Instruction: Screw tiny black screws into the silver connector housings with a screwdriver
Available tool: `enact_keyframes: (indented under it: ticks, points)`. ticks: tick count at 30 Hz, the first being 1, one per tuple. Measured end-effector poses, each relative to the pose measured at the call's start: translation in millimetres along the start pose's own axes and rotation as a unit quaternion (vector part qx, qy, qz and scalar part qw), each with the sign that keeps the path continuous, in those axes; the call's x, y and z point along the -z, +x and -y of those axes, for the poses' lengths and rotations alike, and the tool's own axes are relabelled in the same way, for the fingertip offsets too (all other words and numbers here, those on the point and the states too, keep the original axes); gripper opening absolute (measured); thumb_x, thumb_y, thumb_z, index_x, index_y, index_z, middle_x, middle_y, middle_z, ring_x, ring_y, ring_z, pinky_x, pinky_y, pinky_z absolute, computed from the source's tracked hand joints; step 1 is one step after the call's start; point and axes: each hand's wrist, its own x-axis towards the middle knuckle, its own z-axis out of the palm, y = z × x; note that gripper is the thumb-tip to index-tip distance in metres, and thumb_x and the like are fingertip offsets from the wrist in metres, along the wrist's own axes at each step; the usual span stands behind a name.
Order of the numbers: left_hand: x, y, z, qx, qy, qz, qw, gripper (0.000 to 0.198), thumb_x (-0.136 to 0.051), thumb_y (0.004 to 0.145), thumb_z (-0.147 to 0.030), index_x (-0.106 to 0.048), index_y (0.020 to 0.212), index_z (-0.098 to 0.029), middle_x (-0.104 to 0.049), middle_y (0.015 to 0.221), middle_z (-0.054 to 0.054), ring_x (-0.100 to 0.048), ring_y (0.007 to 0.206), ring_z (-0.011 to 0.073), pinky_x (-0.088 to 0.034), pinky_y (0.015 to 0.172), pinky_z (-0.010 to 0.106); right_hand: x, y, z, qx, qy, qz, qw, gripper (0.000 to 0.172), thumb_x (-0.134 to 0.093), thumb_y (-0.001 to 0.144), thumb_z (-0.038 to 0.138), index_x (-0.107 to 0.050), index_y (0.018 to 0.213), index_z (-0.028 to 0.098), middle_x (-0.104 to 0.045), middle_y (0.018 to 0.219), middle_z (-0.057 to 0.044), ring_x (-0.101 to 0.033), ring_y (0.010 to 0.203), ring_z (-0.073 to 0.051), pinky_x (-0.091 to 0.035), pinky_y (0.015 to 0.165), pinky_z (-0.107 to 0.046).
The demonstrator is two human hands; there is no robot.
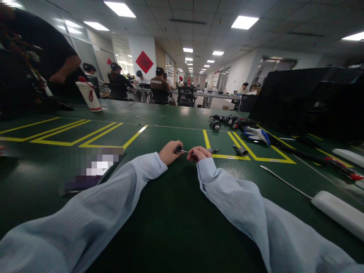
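Observation:
Both my arms in pale blue sleeves stretch forward over the dark green table (170, 212). My left hand (170, 152) is closed round a small dark cylindrical part (178, 149) with a shiny round end. My right hand (198, 153) is closed on a thin metal tool (185, 151), a small screwdriver by its look, whose tip meets the end of the cylinder. The two hands sit close together near a yellow line on the table.
Several dark cylindrical parts (227, 121) and a blue-white glove (257, 134) lie at the back right. One loose part (240, 150) lies inside the yellow box. A red-handled tool (341, 168), white pads (338, 212), a black case (309, 100), a white cup (89, 96). A person in black stands left; others sit far back.

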Motion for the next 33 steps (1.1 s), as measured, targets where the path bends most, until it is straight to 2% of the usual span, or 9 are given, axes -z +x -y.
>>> enact_keyframes:
  ticks: [7,17,26,33]
  points:
    - [1.0,-2.1,-1.0,-0.003,0.045,0.01,0.999,0.008,-0.056,0.068,-0.02,-0.052,0.074,-0.017,-0.055,0.072,0.004,-0.047,0.07,0.0186,-0.036,0.065,0.03,-2.2,-4.7,2.0,0.011,-0.036,-0.014,0.999,0.011,-0.056,0.061,0.026,-0.058,0.055,0.018,-0.056,0.043,0.003,-0.046,0.043,-0.009,-0.036,0.046,-0.021]
    - [-1.2,-2.6,2.0,-0.003,0.001,-0.004,1.0,0.013,-0.055,0.072,-0.028,-0.048,0.075,-0.017,-0.052,0.071,0.0,-0.049,0.067,0.0139,-0.039,0.064,0.025,6.5,4.8,-3.4,-0.072,0.067,0.001,0.995,0.012,-0.05,0.061,0.026,-0.055,0.055,0.018,-0.058,0.044,0.001,-0.05,0.037,-0.01,-0.04,0.044,-0.023]
    - [0.9,-1.9,1.3,0.008,0.035,-0.002,0.999,0.011,-0.057,0.068,-0.024,-0.052,0.075,-0.017,-0.054,0.071,0.003,-0.048,0.069,0.0182,-0.037,0.063,0.029,3.8,2.9,-2.9,-0.056,0.057,0.008,0.997,0.008,-0.059,0.059,0.023,-0.059,0.054,0.016,-0.06,0.042,0.001,-0.048,0.037,-0.008,-0.037,0.041,-0.02]
    - [0.6,-2.0,2.8,0.005,0.016,-0.011,1.0,0.013,-0.056,0.071,-0.027,-0.049,0.075,-0.016,-0.053,0.071,0.002,-0.048,0.068,0.0165,-0.038,0.063,0.028,6.7,4.6,-5.5,-0.084,0.086,0.016,0.993,0.013,-0.051,0.063,0.022,-0.058,0.055,0.017,-0.06,0.044,0.002,-0.051,0.037,-0.008,-0.04,0.043,-0.021]
